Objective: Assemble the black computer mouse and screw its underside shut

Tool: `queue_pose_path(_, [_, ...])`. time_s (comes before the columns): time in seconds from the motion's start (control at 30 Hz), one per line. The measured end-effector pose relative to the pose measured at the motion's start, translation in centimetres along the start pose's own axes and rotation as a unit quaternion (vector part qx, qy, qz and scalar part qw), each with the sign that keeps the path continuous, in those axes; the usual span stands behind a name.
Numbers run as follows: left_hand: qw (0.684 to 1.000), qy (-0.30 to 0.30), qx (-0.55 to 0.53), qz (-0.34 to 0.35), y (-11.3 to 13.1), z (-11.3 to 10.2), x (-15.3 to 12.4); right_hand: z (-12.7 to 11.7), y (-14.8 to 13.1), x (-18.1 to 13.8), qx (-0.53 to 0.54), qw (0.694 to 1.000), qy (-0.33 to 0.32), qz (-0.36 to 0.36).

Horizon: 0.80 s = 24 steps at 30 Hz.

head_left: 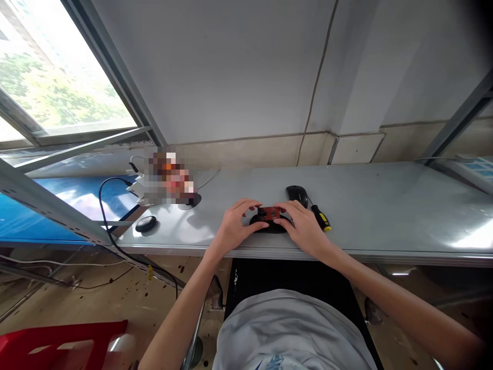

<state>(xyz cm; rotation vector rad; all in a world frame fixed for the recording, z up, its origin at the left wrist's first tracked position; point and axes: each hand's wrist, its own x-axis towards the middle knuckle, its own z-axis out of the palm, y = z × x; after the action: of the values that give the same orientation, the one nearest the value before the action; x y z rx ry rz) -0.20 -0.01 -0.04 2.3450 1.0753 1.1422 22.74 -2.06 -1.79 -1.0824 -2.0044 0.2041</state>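
A grey-shirted torso [292, 329] is seen nearest the camera, with both forearms stretched forward to the near edge of a grey table [385, 205]. A black mouse base [269, 225] is held between the two hands, and a small red circuit board [269, 213] is seated on top of it. The left hand [234, 226] is wrapped around the base's left end, its fingers curled over the top edge beside the board. The right hand [304, 226] is closed on the right end, fingertips touching the board's right side. Just beyond the right hand a black mouse shell [297, 194] is laid on the table, and a yellow-handled screwdriver [321, 218] is lying just to the right of that hand. Well to the left of the grip, a black oval piece [146, 223] is resting near a black cable [111, 205].
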Motion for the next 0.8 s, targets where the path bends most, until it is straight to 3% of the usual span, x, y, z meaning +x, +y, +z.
queue_pose_path(0.4, [1.000, 0.005, 0.024, 0.003, -0.17, 0.11, -0.06, 0.07, 0.02, 0.02, -0.006, 1.000, -0.002, -0.002])
queue_pose_path(0.8, [0.999, -0.008, 0.005, -0.039, 0.33, -0.02, -0.08, -0.16, -0.15, 0.26, 0.032, 0.999, -0.010, 0.005])
